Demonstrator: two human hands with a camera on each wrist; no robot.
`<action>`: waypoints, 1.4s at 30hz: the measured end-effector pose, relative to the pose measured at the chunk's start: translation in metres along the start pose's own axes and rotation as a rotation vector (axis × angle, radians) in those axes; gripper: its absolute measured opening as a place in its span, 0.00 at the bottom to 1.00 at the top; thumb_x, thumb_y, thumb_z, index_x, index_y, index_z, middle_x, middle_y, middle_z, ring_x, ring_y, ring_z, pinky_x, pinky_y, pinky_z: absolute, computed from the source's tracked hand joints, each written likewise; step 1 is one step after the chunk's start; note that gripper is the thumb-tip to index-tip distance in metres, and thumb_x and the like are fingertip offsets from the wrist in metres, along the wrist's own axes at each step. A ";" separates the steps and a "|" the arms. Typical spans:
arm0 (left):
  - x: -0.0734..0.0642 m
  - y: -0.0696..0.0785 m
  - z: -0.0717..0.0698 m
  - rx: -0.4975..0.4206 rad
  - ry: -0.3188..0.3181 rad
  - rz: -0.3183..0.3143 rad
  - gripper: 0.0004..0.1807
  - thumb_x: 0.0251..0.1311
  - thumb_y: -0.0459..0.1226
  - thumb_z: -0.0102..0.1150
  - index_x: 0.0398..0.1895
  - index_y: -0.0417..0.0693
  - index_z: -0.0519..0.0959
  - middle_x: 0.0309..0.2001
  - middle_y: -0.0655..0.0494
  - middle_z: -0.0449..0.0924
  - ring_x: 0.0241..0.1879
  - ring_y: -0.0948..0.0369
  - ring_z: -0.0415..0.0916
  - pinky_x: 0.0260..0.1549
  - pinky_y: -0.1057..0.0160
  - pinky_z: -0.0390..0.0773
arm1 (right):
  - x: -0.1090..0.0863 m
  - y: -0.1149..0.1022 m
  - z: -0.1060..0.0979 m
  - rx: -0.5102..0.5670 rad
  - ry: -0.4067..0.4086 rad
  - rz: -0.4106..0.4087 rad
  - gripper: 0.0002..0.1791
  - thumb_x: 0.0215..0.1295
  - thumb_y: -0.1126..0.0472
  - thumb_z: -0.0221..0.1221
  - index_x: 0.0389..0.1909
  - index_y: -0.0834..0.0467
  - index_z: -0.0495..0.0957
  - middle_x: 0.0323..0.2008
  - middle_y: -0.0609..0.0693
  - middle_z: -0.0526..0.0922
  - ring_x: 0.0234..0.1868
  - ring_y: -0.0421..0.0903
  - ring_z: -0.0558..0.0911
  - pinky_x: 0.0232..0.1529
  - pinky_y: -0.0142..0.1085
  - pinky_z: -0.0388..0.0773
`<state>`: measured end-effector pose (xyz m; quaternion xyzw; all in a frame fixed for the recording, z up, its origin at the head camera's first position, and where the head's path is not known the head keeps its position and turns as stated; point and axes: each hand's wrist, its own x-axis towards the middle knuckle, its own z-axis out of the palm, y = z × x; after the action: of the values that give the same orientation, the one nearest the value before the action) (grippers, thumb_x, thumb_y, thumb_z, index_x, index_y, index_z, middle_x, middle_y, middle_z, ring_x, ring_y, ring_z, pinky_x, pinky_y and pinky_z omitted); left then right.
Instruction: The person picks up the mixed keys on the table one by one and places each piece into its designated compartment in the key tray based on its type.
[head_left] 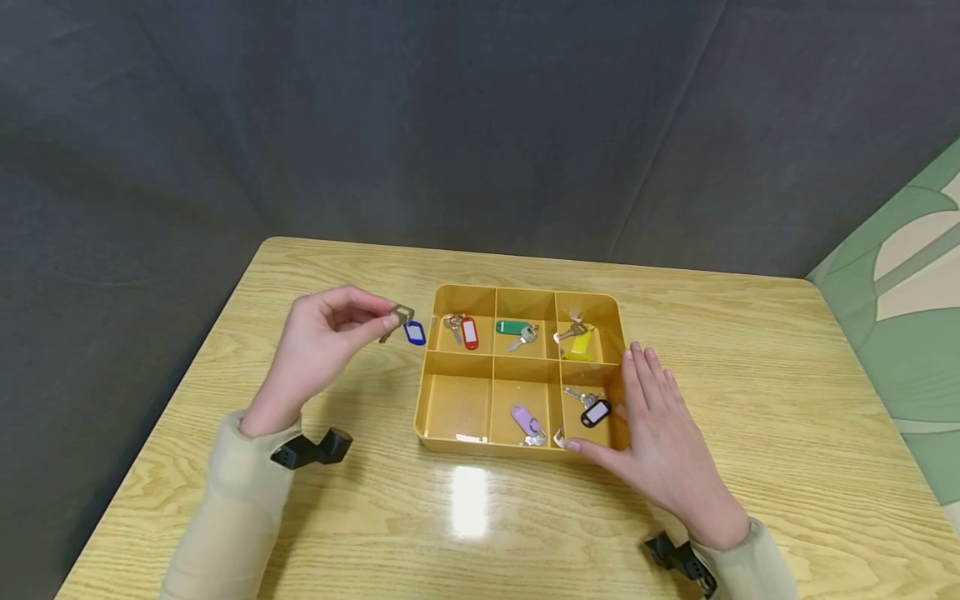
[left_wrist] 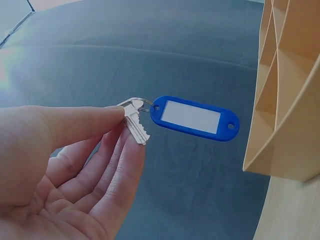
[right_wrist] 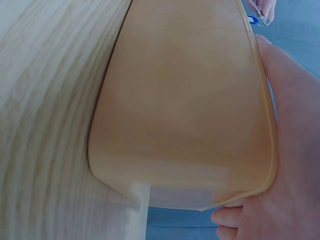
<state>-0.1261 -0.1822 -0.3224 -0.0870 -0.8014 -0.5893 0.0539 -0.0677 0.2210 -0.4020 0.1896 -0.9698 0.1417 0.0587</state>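
My left hand [head_left: 318, 346] pinches a key [left_wrist: 136, 122] between thumb and fingertips, just left of the yellow divided tray [head_left: 480, 447]. From the key's ring hangs a blue key tag [left_wrist: 192, 118] with a white label, pointing toward the tray. My right hand [head_left: 663, 433] rests against the tray's right side, fingers extended and thumb at the front rim. Inside the back row lie keys with a red tag [head_left: 469, 332], a green tag [head_left: 513, 327] and a yellow tag [head_left: 579, 344]. The front row holds keys with a purple tag [head_left: 525, 418] and a black tag [head_left: 596, 413].
The tray stands on a light wood-grain table [head_left: 750, 400]. A dark fabric partition [head_left: 465, 125] rises behind the table and along its left. On the right is a green, leaf-patterned panel [head_left: 907, 308]. Light glares off the tabletop in front of the tray.
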 end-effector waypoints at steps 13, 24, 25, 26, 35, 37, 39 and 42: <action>-0.006 0.004 0.014 -0.014 -0.072 -0.040 0.07 0.60 0.32 0.73 0.41 0.40 0.88 0.40 0.50 0.87 0.34 0.54 0.86 0.36 0.62 0.87 | 0.000 0.001 0.001 -0.011 -0.004 0.001 0.71 0.56 0.24 0.62 0.79 0.71 0.41 0.80 0.61 0.36 0.79 0.61 0.42 0.78 0.50 0.36; -0.006 0.006 0.028 -0.022 -0.133 -0.065 0.07 0.59 0.30 0.73 0.40 0.43 0.88 0.41 0.53 0.87 0.36 0.54 0.86 0.36 0.61 0.86 | 0.000 0.002 0.001 0.001 0.005 -0.002 0.71 0.56 0.24 0.63 0.79 0.71 0.41 0.80 0.61 0.37 0.80 0.60 0.42 0.78 0.50 0.37; -0.005 0.005 0.029 -0.015 -0.140 -0.070 0.07 0.59 0.30 0.73 0.40 0.43 0.88 0.40 0.53 0.87 0.36 0.55 0.86 0.36 0.61 0.86 | 0.000 0.002 0.001 0.001 0.006 -0.003 0.71 0.55 0.25 0.63 0.79 0.71 0.41 0.80 0.61 0.37 0.80 0.60 0.42 0.78 0.50 0.37; -0.005 0.005 0.031 -0.011 -0.145 -0.073 0.07 0.59 0.30 0.73 0.40 0.43 0.88 0.40 0.53 0.87 0.36 0.55 0.85 0.37 0.61 0.86 | 0.000 0.002 0.001 0.001 0.006 -0.003 0.71 0.55 0.25 0.63 0.79 0.71 0.41 0.80 0.61 0.37 0.79 0.60 0.42 0.78 0.50 0.37; -0.005 0.001 0.039 0.000 -0.182 -0.059 0.05 0.60 0.29 0.72 0.38 0.44 0.88 0.39 0.54 0.87 0.36 0.56 0.85 0.37 0.60 0.86 | 0.000 0.002 0.001 -0.002 0.006 -0.002 0.71 0.55 0.24 0.63 0.79 0.71 0.42 0.80 0.62 0.38 0.80 0.59 0.41 0.78 0.50 0.37; -0.005 0.000 0.041 0.005 -0.186 -0.056 0.05 0.60 0.29 0.72 0.38 0.44 0.88 0.38 0.55 0.87 0.35 0.56 0.85 0.37 0.60 0.86 | 0.001 0.002 0.001 -0.003 0.005 -0.001 0.71 0.55 0.24 0.63 0.79 0.71 0.42 0.80 0.62 0.38 0.80 0.59 0.41 0.78 0.50 0.37; -0.005 -0.001 0.043 0.004 -0.194 -0.052 0.05 0.59 0.29 0.72 0.38 0.43 0.88 0.38 0.54 0.87 0.35 0.56 0.85 0.37 0.60 0.86 | 0.001 0.002 0.001 -0.005 0.003 -0.001 0.71 0.55 0.24 0.63 0.79 0.71 0.42 0.80 0.62 0.38 0.80 0.59 0.41 0.78 0.50 0.37; -0.005 -0.004 0.045 -0.001 -0.210 -0.047 0.05 0.59 0.29 0.72 0.38 0.43 0.88 0.37 0.54 0.87 0.35 0.56 0.85 0.36 0.61 0.86 | 0.001 0.001 0.001 -0.004 0.002 -0.002 0.71 0.55 0.24 0.63 0.79 0.71 0.42 0.80 0.62 0.37 0.80 0.60 0.41 0.78 0.51 0.37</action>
<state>-0.1212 -0.1403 -0.3403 -0.1295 -0.8042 -0.5783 -0.0441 -0.0687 0.2219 -0.4028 0.1902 -0.9699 0.1399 0.0602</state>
